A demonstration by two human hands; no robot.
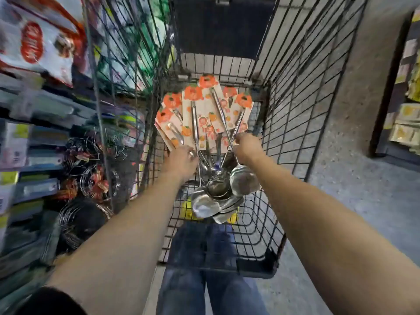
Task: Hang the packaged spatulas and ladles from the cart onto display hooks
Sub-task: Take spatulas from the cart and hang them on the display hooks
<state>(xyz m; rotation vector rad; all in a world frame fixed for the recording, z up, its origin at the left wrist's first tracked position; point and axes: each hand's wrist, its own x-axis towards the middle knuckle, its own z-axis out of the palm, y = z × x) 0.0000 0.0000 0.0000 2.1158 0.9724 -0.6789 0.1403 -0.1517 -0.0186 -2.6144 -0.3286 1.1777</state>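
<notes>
1. Centrally, the wire cart (293, 105) holds a fanned bundle of packaged ladles (204, 123). Their long axes run from the bowls (218, 196) at lower centre up to the orange-printed cards (193, 94) at upper centre.
2. Left hand (181, 160): rests at the bundle's lower left edge, fingers curled against the cards; a firm grasp cannot be confirmed.
3. Right hand (246, 147): closed on one steel handle (227, 133) at the bundle's right side.
4. Shelves (34, 133) fill the left of the frame.
</notes>
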